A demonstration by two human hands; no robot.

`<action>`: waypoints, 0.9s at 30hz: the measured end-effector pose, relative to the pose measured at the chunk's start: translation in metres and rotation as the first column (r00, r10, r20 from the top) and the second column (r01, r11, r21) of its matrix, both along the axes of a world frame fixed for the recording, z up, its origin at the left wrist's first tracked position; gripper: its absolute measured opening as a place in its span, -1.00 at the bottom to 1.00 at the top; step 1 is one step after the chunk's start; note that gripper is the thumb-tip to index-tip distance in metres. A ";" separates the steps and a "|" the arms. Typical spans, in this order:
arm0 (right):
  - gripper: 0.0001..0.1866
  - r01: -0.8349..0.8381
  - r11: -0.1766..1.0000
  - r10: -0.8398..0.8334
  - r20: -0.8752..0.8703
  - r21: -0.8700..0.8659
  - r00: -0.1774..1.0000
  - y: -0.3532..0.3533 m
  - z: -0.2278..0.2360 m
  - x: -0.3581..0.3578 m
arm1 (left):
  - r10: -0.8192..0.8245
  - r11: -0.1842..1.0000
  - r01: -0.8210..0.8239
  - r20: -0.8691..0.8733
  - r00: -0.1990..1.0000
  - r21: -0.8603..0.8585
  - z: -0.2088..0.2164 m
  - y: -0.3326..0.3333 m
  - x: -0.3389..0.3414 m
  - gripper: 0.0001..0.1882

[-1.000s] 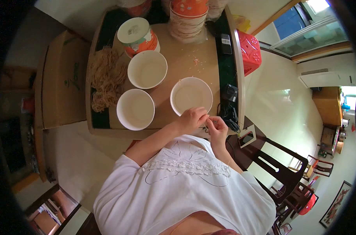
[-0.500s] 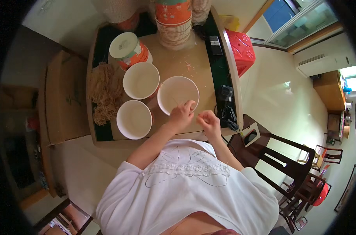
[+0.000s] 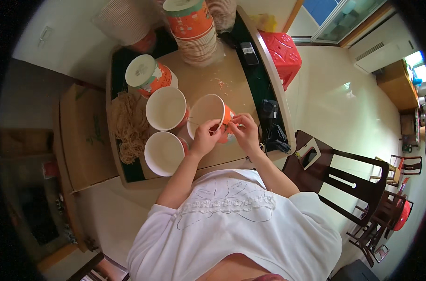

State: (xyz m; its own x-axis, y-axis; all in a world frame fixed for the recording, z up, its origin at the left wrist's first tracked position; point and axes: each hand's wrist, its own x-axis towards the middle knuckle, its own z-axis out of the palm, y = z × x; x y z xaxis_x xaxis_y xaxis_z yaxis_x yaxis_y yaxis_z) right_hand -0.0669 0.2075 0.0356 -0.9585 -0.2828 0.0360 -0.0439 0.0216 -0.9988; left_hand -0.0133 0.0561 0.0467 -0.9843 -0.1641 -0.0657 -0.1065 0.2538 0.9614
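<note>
A white-lined orange paper tub (image 3: 207,108) tilts to the left on the cardboard-covered table top. At its near rim my left hand (image 3: 206,138) is closed, finger and thumb pinching a thin strand that sticks out over the tub's mouth. Against the tub's outer wall my right hand (image 3: 246,133) is pinched, its fingertips close to the left ones; whatever they hold is too small to make out. To the left stand two more open tubs, one farther (image 3: 166,108) and one nearer (image 3: 164,153). Along the table's left side lies a heap of tan string (image 3: 127,126).
Behind the open tubs is an upside-down tub (image 3: 143,71). Tall stacks of tubs (image 3: 190,28) rise at the back. Black devices (image 3: 269,109) and cables (image 3: 275,140) line the right edge. A red stool (image 3: 282,55) and a dark chair (image 3: 351,185) stand to the right.
The tub has gone from upright to tilted left, showing its orange side. My hands have come together at its rim, the right one moving up against the wall. The whole view has shifted slightly.
</note>
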 end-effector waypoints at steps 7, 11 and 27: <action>-0.90 -0.044 0.995 0.045 -0.011 0.089 0.999 -0.001 0.010 -0.003 | -0.049 0.998 0.049 0.016 0.999 0.029 0.007 0.001 0.003 -0.62; -0.89 -0.039 0.992 0.041 -0.020 0.120 0.999 0.000 0.002 -0.003 | -0.078 0.996 0.077 0.047 0.996 0.038 0.007 0.002 0.003 -0.61; -0.90 -0.195 0.936 0.155 0.155 0.293 0.976 0.027 0.002 0.014 | -0.162 0.968 0.145 -0.066 0.985 -0.206 -0.008 0.017 -0.003 -0.86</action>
State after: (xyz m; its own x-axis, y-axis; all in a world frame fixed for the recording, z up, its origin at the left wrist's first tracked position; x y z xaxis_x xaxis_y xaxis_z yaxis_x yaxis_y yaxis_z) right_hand -0.0534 0.2344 0.0376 -0.8836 -0.4245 -0.1977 0.0526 0.3295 -0.9427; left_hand -0.0163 0.0735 0.0383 -0.9993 -0.0122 0.0344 0.0253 0.4486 0.8934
